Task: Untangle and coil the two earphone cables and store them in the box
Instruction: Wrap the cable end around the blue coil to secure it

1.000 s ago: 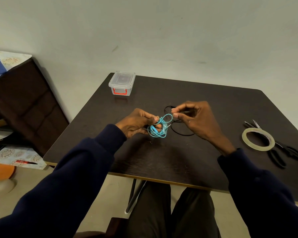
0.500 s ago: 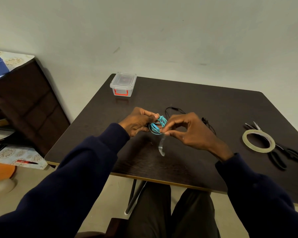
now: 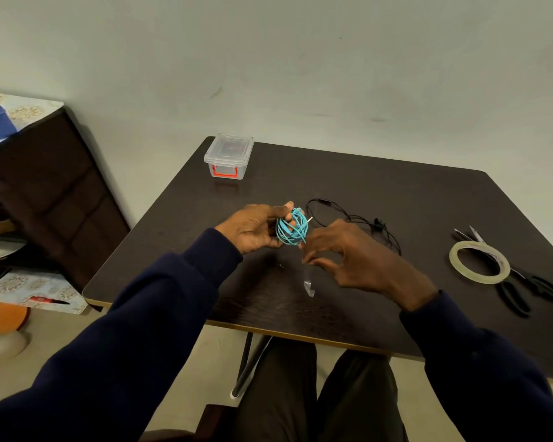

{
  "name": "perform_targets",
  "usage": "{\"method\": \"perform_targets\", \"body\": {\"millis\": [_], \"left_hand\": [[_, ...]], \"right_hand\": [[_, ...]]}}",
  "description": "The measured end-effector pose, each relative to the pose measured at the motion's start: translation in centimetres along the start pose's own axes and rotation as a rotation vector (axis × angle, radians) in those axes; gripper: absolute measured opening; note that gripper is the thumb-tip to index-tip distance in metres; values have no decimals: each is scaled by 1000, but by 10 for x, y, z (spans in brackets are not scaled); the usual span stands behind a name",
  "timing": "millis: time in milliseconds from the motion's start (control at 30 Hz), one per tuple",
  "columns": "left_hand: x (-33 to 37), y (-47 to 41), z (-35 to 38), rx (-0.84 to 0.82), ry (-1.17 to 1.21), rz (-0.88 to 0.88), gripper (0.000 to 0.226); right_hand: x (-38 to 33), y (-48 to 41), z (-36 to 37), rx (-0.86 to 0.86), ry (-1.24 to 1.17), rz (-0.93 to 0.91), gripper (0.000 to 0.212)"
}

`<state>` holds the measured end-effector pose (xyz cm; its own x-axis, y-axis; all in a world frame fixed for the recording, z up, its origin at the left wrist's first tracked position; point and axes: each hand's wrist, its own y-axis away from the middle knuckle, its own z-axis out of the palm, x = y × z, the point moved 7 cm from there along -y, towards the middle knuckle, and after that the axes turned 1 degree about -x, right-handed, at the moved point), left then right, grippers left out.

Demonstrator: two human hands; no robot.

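My left hand [image 3: 253,228] grips a light blue earphone cable [image 3: 292,231] wound into a small coil, held just above the dark table [image 3: 396,193]; its plug sticks out at the upper right. Just right of and below the coil, my right hand [image 3: 358,260] pinches a short strip of clear tape [image 3: 308,285] that hangs down from thumb and forefinger. The black earphone cable [image 3: 358,218] lies loose and uncoiled on the table behind my right hand, partly hidden by it. The clear plastic box [image 3: 229,156] with a red latch stands closed at the far left corner.
A roll of clear tape [image 3: 479,261] lies at the right of the table on top of black-handled scissors [image 3: 530,282]. A dark cabinet [image 3: 45,186] stands left of the table. The table's front edge runs just above my knees.
My right hand came off the blue coil and now pinches a hanging strip of tape, a little below and right of the coil. The black cable lies uncovered on the table.
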<state>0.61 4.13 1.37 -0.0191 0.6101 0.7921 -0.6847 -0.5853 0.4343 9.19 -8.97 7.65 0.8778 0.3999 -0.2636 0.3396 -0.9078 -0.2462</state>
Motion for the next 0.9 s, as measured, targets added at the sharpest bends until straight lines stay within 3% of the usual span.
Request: {"method": "perform_targets", "body": {"millis": [200,400,733,900], "left_hand": [[-6,-4,6,-61,114,14,44],[-7,-5,16,-75,77,147,27],[-5,4,39,-315,-178,204,38],[-7,7,42,-358,-251,238,39]], "right_hand": [[-3,-2,0,-1,32,2,11],[5,3,-16,157,-76,27,16],[25,1,-56,372,-69,142,12],[29,-7,-56,356,-64,152,14]]}}
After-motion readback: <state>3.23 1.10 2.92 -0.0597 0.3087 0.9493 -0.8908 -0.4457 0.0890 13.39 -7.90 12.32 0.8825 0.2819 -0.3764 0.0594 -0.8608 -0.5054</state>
